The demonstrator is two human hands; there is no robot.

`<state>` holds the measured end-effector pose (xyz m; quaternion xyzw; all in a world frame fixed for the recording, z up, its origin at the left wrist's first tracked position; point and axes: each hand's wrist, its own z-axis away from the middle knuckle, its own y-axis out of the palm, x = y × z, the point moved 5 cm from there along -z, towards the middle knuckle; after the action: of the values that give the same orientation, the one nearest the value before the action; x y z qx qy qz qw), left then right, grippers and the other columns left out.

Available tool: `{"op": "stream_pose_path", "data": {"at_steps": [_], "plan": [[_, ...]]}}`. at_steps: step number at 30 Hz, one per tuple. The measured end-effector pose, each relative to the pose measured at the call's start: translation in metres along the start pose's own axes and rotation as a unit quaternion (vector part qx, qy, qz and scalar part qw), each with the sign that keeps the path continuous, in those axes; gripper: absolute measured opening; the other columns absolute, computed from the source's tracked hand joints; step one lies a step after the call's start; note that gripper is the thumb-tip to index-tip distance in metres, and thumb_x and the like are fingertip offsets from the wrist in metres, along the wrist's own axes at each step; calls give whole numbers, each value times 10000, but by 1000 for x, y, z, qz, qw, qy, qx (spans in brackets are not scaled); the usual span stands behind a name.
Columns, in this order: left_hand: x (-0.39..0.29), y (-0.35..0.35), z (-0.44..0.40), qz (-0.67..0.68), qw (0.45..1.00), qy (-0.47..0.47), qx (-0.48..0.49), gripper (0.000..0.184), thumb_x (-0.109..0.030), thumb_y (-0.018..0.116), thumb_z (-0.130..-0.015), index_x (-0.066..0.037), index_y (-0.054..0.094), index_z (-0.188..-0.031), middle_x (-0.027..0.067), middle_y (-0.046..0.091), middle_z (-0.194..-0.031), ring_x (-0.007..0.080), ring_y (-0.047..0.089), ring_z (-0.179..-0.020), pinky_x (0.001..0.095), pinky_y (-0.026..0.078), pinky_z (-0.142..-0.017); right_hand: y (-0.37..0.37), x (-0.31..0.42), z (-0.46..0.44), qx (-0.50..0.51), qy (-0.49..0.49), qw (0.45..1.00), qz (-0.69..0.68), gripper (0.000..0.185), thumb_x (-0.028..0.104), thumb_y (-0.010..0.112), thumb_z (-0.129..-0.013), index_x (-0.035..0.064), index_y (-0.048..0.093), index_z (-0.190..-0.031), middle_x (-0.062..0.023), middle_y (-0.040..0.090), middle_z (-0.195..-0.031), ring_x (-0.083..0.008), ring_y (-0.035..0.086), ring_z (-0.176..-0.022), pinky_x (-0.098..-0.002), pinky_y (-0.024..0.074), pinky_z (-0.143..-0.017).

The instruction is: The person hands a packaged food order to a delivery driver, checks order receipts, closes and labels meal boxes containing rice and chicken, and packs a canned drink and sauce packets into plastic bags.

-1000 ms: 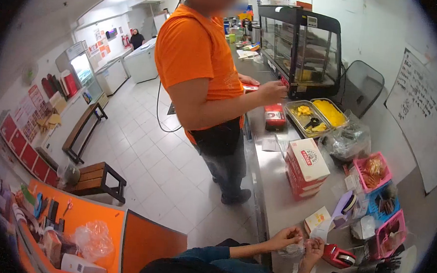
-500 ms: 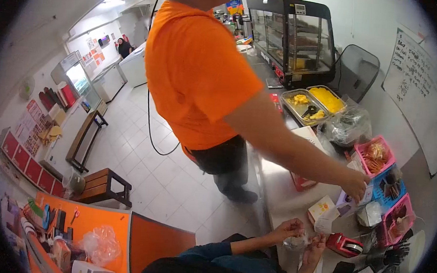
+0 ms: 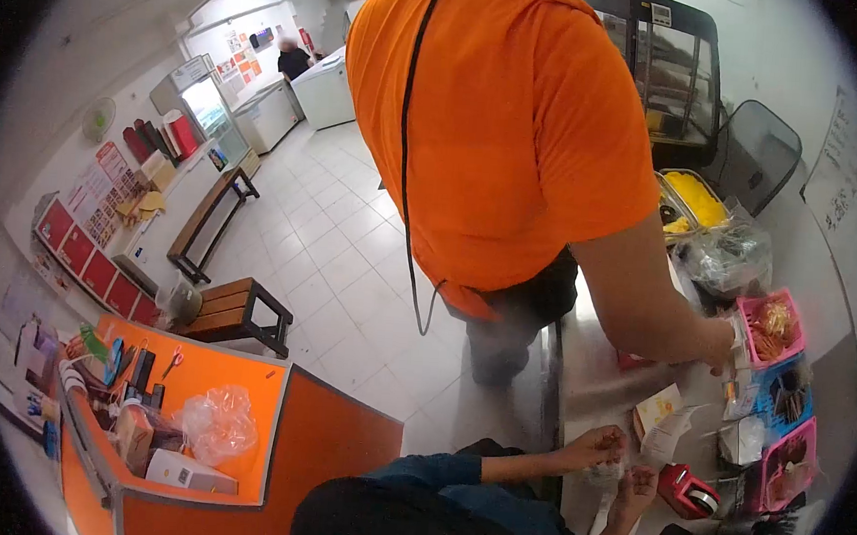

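My left hand (image 3: pixel 594 448) is raised over the metal counter, its fingers pinched together on a clear plastic bag (image 3: pixel 604 471). Close beside it, my right hand (image 3: pixel 638 484) has its fingers curled in at the other side of the bag, and they look closed on it. The bag is small and see-through; its contents cannot be made out. Just right of my right hand sits a red tape dispenser (image 3: pixel 690 491). Beyond my hands lies a printed paper slip (image 3: pixel 668 434) against a small box (image 3: pixel 653 407).
A co-worker in an orange shirt (image 3: pixel 500 144) stands close at the counter, an arm reaching toward the baskets. Along the wall are a pink basket (image 3: pixel 773 333), a blue basket (image 3: pixel 784 397) and another pink basket (image 3: pixel 789 466). An orange desk (image 3: pixel 273 395) stands at left.
My view has shifted, so the scene sits further right. The co-worker has moved closer, covering more of the trays and display case. My hands stay together at the bag.
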<state>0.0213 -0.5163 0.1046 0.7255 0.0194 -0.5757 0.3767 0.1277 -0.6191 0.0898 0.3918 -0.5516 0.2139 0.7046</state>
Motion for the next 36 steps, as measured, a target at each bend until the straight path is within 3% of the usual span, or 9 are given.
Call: {"op": "stream_pose_path", "data": {"at_steps": [2,8,14,20,23,26,30,32,36], "plan": [[0,3,1,-4,1000,-7,15,143,-169,520,-835,-87,436,-917,-37,461,-781,50,445,-705,204,374,-618,-6,-6,-1,-46,12,999,4,350,53,682,-671,84,442,-923,-24,491,-889,-96,502,-785,-192,409,-646],[-3,3,4,-24,999,38,6,127,-116,522,-827,-68,449,-919,-19,462,-814,58,459,-747,211,397,-683,2,2,-3,20,-79,996,-42,383,20,674,-674,84,409,-943,-57,496,-976,-110,520,-786,-190,431,-660],[-13,3,7,-75,997,4,-19,176,-113,553,-806,-62,445,-935,0,485,-852,77,489,-811,230,417,-744,8,9,-2,-36,-69,994,-81,370,23,691,-657,92,400,-875,-77,496,-875,-141,495,-725,-250,423,-672],[-9,8,8,-17,1000,16,17,188,-88,545,-808,-71,433,-958,-11,490,-860,79,493,-778,235,415,-724,3,8,-2,-42,-88,995,-22,311,77,655,-713,84,412,-907,-8,473,-737,-93,452,-680,-221,383,-614],[-3,7,8,-22,1000,20,8,178,-84,536,-812,-74,435,-959,-12,500,-853,82,500,-754,232,418,-696,2,5,-3,-45,-83,995,-26,266,46,592,-760,92,425,-962,19,459,-803,-60,459,-696,-180,384,-585],[4,8,8,-2,1000,12,9,121,-72,502,-824,-81,442,-930,-3,504,-800,84,507,-716,222,418,-642,7,7,-3,-57,-74,992,-89,225,73,558,-791,95,426,-972,21,469,-800,-66,464,-702,-201,394,-604],[-1,6,12,9,999,-34,-1,124,-118,491,-828,-90,453,-942,-15,498,-785,86,498,-706,212,390,-615,-4,-1,-5,-52,-5,960,-274,187,100,511,-826,74,444,-998,0,466,-764,-88,469,-697,-223,393,-627],[8,3,13,106,993,-55,-7,116,-118,490,-816,-92,462,-925,-13,496,-768,92,491,-684,223,389,-600,-8,-5,-2,-100,37,923,-371,174,112,486,-842,55,451,-1003,-9,452,-722,-98,458,-667,-232,387,-632],[41,-21,21,297,936,-153,-111,94,-120,501,-786,-90,475,-872,2,496,-749,119,485,-655,248,397,-575,-23,-10,-4,-7,110,890,-443,133,111,442,-864,33,467,-969,-13,394,-642,-108,386,-574,-234,357,-584]]}}
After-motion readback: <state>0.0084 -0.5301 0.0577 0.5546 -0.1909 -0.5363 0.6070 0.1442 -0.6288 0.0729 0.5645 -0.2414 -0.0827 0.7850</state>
